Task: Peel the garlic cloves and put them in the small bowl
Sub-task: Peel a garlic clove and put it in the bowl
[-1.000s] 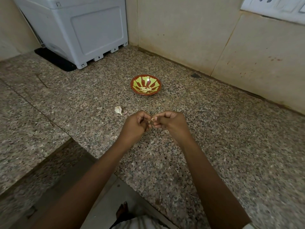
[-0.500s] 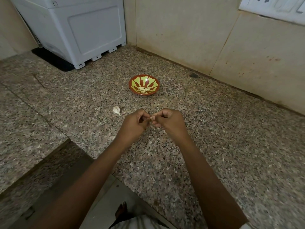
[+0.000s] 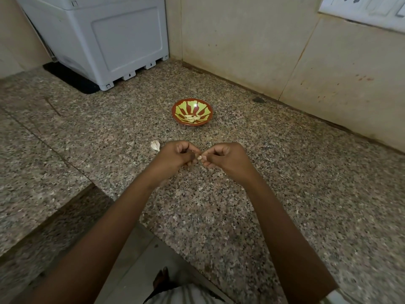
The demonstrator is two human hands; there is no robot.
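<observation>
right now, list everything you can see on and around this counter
speckled granite counter: one, grey-brown, spans the view
small red-brown bowl with yellow-green stripes: one, mid-counter
peeled garlic cloves: a few, pale, inside the bowl; count unclear
unpeeled garlic clove: one, whitish, on the counter, nearer than the bowl and to its left
held garlic clove: one, pale, pinched in front of the bowl
white plastic box: one, back left, on a black mat
white switch plate: one, top right on the beige wall
left hand: one, pinches the held clove
right hand: one, pinches the held clove
</observation>
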